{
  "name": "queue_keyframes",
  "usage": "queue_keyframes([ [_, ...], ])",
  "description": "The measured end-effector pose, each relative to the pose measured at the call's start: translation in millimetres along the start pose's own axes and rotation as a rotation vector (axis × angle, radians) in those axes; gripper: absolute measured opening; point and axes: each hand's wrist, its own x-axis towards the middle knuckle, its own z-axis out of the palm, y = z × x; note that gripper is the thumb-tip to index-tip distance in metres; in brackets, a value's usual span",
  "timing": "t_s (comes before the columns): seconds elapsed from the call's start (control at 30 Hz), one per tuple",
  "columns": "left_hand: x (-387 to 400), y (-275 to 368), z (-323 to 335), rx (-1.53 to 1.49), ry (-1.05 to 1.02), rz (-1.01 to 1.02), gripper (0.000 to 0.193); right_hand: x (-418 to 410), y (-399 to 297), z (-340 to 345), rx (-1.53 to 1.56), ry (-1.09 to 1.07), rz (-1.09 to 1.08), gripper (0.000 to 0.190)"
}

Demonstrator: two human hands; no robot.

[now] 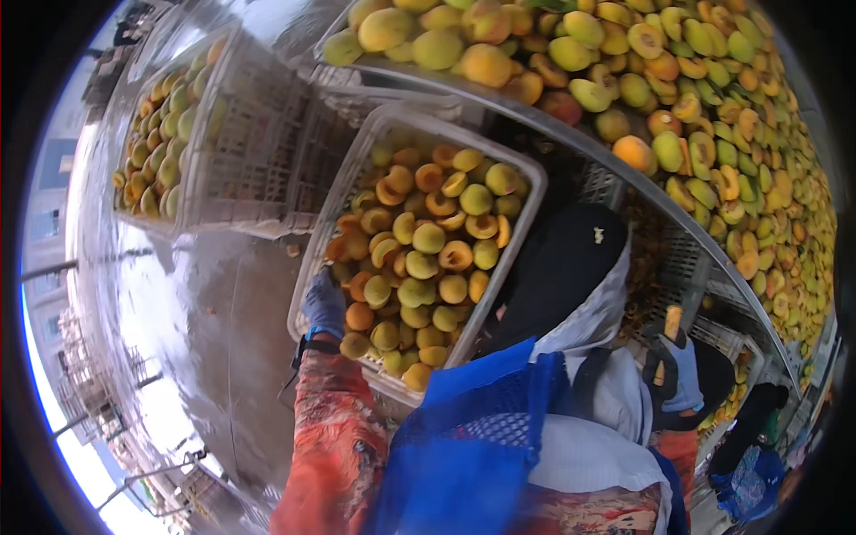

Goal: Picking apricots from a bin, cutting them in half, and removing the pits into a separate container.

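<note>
My left hand (325,304), in a blue-grey glove, rests at the left rim of a pale plastic crate (538,177) filled with apricot halves and whole-looking apricots (428,238); its fingers are partly hidden among the fruit and rim, so what it grips cannot be told. In my right hand (677,374), gloved in grey and black, a thin tool with a wooden handle (672,322) is held upright over my lap. Above both hands, a large metal-edged table (642,175) carries a broad heap of apricots (702,144), many of them split.
Another crate (247,147) of apricots stands at the upper left on the wet floor (257,287). Below the table edge are more crates (679,267) holding fruit or scraps. Another person (745,468) is at the lower right. A metal railing (150,471) stands at the lower left.
</note>
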Motion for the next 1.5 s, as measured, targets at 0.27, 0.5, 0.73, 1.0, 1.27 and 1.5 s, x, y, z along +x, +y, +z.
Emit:
queue_keyframes([
  [0.27,41.7,115.9,-92.9,-0.005,-0.16,0.103,0.031,-9.0,-2.4,-24.5,-0.005,0.423,-0.387,0.022],
  [0.5,19.7,449.6,-189.7,-0.473,0.106,0.825,0.034,-12.7,14.3,-28.4,0.449,0.099,-0.189,0.026],
  [0.73,6.7,612.5,-164.4,0.084,0.167,0.913,0.061,-30.8,29.0,-68.3,0.312,0.048,-0.086,0.027],
  [1.0,-1.4,606.2,-151.3,-0.117,-0.012,0.907,0.066,-24.2,34.9,-78.6,0.529,-0.022,-0.098,0.027],
  [1.27,-9.8,625.4,-158.0,0.02,0.079,0.818,0.065,-30.4,25.8,-75.0,0.536,-0.016,-0.077,0.029],
  [1.5,-32.7,605.3,-138.8,-0.184,0.166,1.003,0.043,-33.0,22.0,-52.2,0.395,-0.021,-0.112,0.024],
])
